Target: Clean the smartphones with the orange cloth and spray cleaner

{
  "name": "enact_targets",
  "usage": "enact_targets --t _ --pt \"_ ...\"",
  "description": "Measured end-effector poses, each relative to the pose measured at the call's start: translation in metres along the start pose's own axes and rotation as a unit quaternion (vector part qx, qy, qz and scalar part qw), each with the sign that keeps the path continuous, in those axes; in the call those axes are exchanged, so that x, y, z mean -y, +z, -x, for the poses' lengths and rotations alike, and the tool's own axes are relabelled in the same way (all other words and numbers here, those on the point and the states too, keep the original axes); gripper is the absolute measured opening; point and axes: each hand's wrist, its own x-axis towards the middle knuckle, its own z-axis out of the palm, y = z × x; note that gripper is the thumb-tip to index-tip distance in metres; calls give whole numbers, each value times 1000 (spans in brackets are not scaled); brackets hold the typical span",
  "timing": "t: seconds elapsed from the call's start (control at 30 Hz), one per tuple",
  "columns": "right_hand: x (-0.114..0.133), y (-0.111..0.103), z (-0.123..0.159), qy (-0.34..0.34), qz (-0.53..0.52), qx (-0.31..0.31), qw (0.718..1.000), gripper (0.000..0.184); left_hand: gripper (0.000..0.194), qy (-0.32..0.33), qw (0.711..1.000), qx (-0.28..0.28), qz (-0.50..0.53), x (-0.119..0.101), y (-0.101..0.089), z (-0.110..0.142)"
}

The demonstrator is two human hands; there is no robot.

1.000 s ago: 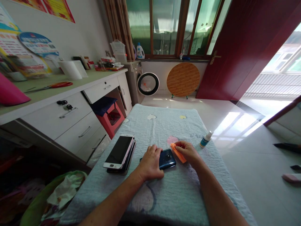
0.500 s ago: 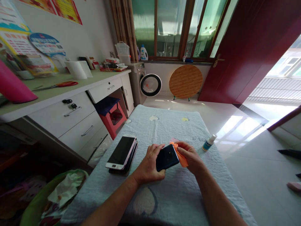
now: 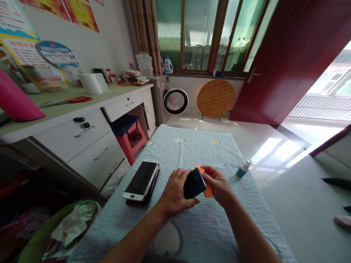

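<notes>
My left hand [image 3: 174,191] is closed round a dark smartphone [image 3: 194,185], which is tilted above the cloth-covered table. At the phone's right edge, my right hand [image 3: 218,182] pinches an orange cloth [image 3: 208,190] against it. Part of the cloth is hidden behind the phone and my fingers. Left of my left hand lies a stack of phones, with a white phone [image 3: 142,180] on top and a dark phone [image 3: 152,189] beneath. A small spray bottle [image 3: 243,170] with a white cap stands to the right of my right hand.
A pale blue quilted cloth [image 3: 192,146] covers the table. On the left, a white desk [image 3: 90,137] holds scissors [image 3: 67,101] and a paper roll [image 3: 90,83]. A red stool [image 3: 133,140] stands by it, and a green basket [image 3: 33,233] sits at lower left.
The phone has turned and tilted more in my left hand. My right hand has shifted slightly left with the orange cloth along the phone's edge. The view has moved a little.
</notes>
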Motion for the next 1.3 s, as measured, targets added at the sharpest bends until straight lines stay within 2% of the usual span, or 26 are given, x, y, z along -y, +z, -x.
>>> enact_targets --t 0.1,0.2,0.3,0.4,0.57,0.73,0.83,1.0,1.17,1.3 --pt "13 -7 6 -13 16 -15 1000 36 78 17 999 11 41 -1 -4 1" --pt "28 -10 19 -76 90 -9 993 27 74 29 997 20 75 0 -7 4" --pt "40 -3 35 -139 194 64 969 18 76 33 994 21 98 2 -8 6" --pt "43 7 45 -161 237 110 952 19 79 27 993 28 111 3 -8 6" --pt "44 16 32 -205 279 72 935 17 78 26 990 36 135 7 -7 4" --pt "44 17 6 -211 284 31 935 15 78 26 987 29 159 12 -5 4" --pt "41 15 1 -203 277 29 939 17 79 31 984 31 174 13 -4 5" --pt "39 12 22 -207 249 68 944 15 76 38 981 27 186 13 -3 4" --pt "39 11 55 -190 245 118 943 22 77 35 980 23 196 16 -1 4" --pt "41 11 60 -193 248 138 939 26 75 31 979 25 201 18 0 4"
